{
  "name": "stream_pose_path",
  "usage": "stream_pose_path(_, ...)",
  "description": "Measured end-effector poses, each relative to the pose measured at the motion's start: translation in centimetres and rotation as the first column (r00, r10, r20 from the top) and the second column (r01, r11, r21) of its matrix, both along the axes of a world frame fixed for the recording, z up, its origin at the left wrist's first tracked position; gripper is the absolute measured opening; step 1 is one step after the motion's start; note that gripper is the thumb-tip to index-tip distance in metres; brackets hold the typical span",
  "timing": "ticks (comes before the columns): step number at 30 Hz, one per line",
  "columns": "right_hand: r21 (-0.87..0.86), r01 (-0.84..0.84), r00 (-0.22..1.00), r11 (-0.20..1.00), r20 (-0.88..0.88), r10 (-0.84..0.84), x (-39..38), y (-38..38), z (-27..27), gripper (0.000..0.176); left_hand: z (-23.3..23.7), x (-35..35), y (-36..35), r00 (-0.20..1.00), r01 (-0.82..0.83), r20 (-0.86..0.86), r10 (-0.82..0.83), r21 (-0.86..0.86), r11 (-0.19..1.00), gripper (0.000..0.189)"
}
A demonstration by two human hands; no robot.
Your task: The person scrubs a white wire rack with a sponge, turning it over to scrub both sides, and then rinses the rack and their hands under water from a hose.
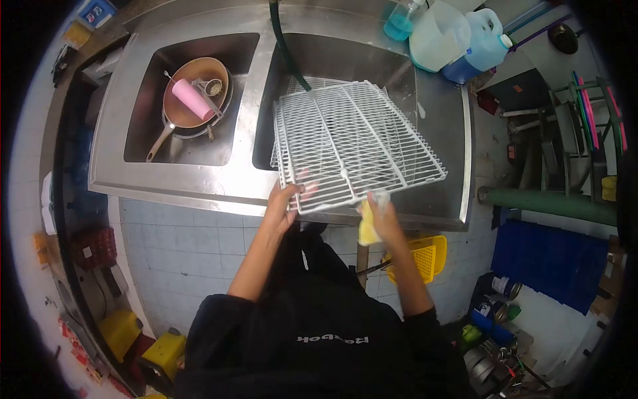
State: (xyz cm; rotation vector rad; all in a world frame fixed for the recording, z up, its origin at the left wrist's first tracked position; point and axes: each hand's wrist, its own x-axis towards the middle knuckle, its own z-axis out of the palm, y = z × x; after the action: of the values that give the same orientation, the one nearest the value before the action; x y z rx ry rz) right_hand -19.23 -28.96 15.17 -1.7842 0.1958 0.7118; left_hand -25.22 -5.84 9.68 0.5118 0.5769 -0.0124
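"Since the steel sink (186, 178) has two basins (342, 56), which has the white wire rack (330, 139)?"
"The right, one near corner gripped by the left hand (284, 201)."
"Right hand (383, 218)?"
"Holding a yellow sponge (367, 231) at the rack's near edge."

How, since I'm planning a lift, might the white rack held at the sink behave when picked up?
The white rack is probably stiff, given its straight wires and crossbars. Its open mesh suggests lightness for its size. It might snag on the other rack underneath.
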Motion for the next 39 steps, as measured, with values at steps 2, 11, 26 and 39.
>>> stream_pose_path(2, -0.022, -0.237, 0.971, 0.971, 0.022, 0.237, 2.2, -2.5, 2.4, 0.028, -0.5, 1.2, 1.6, 0.999, 0.034, -0.042, -0.034, 0.003, 0.999, 0.053)
stream_pose_path(11, 0.351, -0.194, 0.947, 0.916, -0.178, 0.269, 8.8, 11.9, -0.1, 0.042, -1.3, 1.1, 4.2, 0.992, 0.07, -0.108, -0.064, 0.044, 0.997, 0.035)
stream_pose_path(26, -0.635, -0.573, 0.229, 0.519, 0.484, 0.845, 3.0, 13.4, -5.2, 0.039, -2.2, 0.6, 4.3, 0.966, -0.05, -0.257, 0.023, -0.096, 0.994, 0.042)
stream_pose_path(39, -0.493, -0.598, 0.405, 0.632, 0.495, 0.769, 0.4, 14.1, -1.0, 0.034, -1.8, 0.8, 4.5, 0.969, -0.06, -0.245, 0.035, -0.099, 0.993, 0.04)
